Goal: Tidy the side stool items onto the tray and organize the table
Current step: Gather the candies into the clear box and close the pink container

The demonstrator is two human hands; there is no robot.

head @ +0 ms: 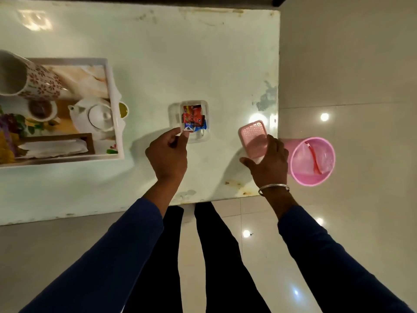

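Observation:
A clear plastic box (204, 107) stands in the middle of the white table (158, 53), holding red and blue snack sachets (192, 116). My left hand (168, 154) pinches a small blue and white sachet (187, 129) at the box's near left corner. My right hand (268, 164) grips the pink lid (252, 134), tilted on the table near its right edge. At the left stands a white tray (112, 86) with a printed picture, a floral mug (33, 80), a white teapot (97, 116) and a napkin holder (56, 144).
A pink waste bin (313, 160) with a plastic liner stands on the tiled floor just off the table's right edge. A small yellow-green cup (123, 110) peeks out beside the tray's right rim. My legs are below the table's near edge.

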